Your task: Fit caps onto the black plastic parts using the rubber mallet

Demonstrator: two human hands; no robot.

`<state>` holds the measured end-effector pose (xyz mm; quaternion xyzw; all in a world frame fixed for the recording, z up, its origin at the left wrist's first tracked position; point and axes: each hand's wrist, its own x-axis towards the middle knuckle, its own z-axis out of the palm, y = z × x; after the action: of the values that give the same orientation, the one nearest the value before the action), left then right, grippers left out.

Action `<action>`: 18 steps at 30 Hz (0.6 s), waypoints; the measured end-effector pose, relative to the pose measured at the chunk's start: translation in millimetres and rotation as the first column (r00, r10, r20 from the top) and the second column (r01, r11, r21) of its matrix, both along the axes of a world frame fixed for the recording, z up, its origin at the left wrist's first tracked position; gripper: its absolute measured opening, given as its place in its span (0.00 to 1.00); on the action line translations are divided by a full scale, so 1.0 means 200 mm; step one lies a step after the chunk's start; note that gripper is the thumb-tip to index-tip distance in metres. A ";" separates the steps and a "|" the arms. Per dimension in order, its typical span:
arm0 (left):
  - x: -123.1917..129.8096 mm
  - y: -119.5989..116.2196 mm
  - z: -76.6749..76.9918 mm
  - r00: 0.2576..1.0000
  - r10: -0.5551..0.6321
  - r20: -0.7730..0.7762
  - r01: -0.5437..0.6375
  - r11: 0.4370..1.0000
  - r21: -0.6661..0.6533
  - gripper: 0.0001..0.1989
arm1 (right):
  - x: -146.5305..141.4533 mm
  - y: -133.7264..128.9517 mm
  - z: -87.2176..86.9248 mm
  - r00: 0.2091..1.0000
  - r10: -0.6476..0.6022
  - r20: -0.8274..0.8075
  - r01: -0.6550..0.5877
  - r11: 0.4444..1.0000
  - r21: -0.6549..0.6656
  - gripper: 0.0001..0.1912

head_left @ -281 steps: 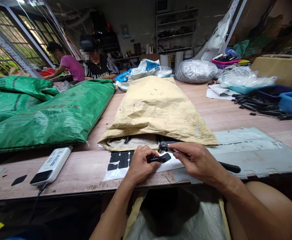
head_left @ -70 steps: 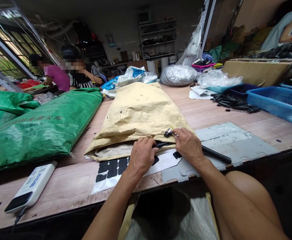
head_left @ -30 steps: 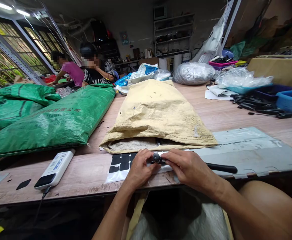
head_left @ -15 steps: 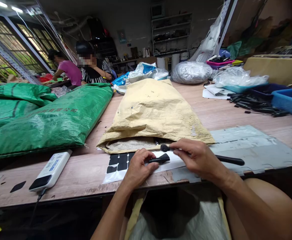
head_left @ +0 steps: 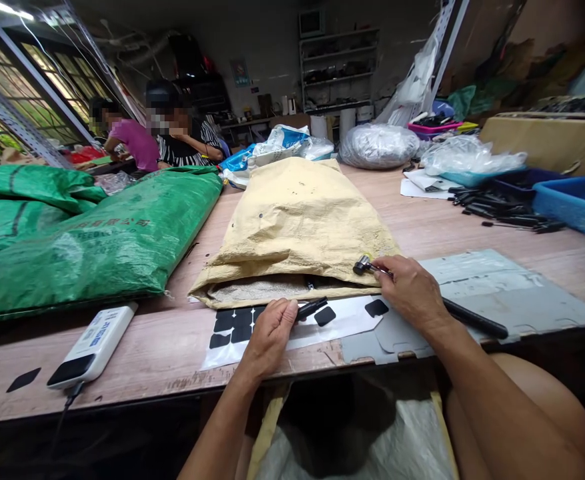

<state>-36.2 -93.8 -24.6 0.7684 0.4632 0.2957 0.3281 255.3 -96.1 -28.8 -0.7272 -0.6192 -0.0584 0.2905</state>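
Wood-grain table [head_left: 442,233], dim workshop; shelf rack [head_left: 339,55] on the back wall beyond the tan sack [head_left: 302,213], two people seated beyond it to the left. Green sack [head_left: 112,240] left of the tan sack, white device [head_left: 95,343] with a cable front-left of it. Pile of black parts [head_left: 507,210] and blue basket [head_left: 572,213] off to its right; grey board [head_left: 522,303] front-right. Black piece [head_left: 312,309]: short, slim, slanted with far end up, over the white sheet [head_left: 342,327] of black patches just in front of the tan sack's mouth. Left hand [head_left: 269,333] pinches its near end. Right hand [head_left: 409,287] grips the hammer [head_left: 363,265]: dark round head, metal neck, long black handle; head at the tan sack's front-right. Vs 0.5 s ago: hammer head moved right and up, away from the piece; piece tilts more; the sheet's right-end patches now show.
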 end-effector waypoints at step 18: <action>0.08 -0.51 -0.05 0.748 -0.511 -0.423 0.451 0.859 -0.241 0.13 | -0.03 0.02 -0.05 0.996 -0.006 0.092 0.001 0.998 0.062 0.11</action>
<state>-20.5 -196.0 -33.8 0.8881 0.3320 -0.0245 0.3169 250.3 -92.8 -39.7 -0.7153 -0.6286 -0.1119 0.2839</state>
